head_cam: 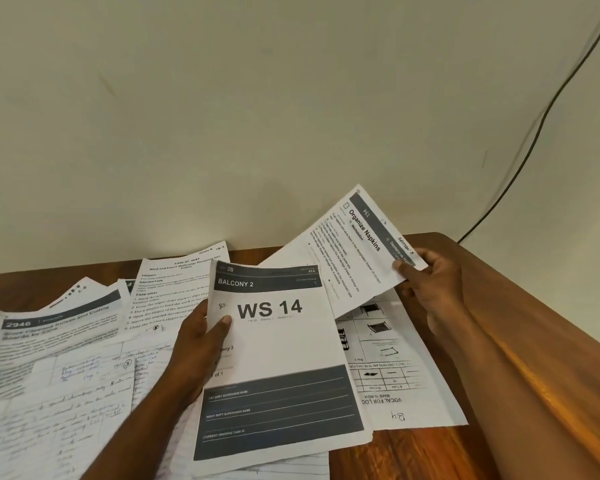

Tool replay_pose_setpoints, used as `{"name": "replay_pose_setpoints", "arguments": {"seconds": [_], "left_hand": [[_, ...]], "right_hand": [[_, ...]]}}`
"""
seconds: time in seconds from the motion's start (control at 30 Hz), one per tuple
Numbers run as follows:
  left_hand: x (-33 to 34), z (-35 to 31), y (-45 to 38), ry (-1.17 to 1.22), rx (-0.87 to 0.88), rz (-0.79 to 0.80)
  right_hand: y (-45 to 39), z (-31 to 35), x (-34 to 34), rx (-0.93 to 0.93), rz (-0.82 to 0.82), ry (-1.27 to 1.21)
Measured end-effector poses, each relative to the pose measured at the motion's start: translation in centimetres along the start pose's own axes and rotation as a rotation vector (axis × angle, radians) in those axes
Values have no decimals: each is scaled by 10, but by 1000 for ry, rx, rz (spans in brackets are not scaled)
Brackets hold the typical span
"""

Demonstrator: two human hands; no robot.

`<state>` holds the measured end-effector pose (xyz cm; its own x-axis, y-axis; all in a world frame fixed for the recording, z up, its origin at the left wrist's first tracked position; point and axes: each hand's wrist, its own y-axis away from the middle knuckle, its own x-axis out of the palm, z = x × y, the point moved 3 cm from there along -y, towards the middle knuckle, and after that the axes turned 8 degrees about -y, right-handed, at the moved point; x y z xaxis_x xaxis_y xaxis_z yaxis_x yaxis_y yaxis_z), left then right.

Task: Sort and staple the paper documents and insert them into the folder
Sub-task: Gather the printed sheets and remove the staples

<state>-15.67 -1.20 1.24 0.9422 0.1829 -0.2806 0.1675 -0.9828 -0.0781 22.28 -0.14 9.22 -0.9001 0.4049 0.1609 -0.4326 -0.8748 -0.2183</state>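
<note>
My left hand (194,344) grips the left edge of a printed sheet headed "BALCONY 2 / WS 14" (284,348), thumb on its face, holding it lifted over the pile. My right hand (426,282) pinches the corner of a tilted sheet titled "Organize Napkins" (354,251), raised above the table at the right. Loose papers cover the wooden table (499,306): a sheet with diagrams and "B4" written on it (395,375), a task sheet (174,285), a "2946" sheet (56,323) and handwritten pages (66,393). No stapler or folder shows.
A plain wall rises right behind the table. A dark cable (534,133) runs down the wall at the right, behind the table's corner. The table's right edge slopes down past my right forearm. Bare wood shows at the front right.
</note>
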Motion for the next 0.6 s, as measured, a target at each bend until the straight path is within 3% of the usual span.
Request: {"name": "replay_pose_setpoints", "arguments": {"seconds": [0.6], "left_hand": [[-1,6,-4,3,8,10]], "right_hand": [[-13,6,-9,-28,53,-222]]}}
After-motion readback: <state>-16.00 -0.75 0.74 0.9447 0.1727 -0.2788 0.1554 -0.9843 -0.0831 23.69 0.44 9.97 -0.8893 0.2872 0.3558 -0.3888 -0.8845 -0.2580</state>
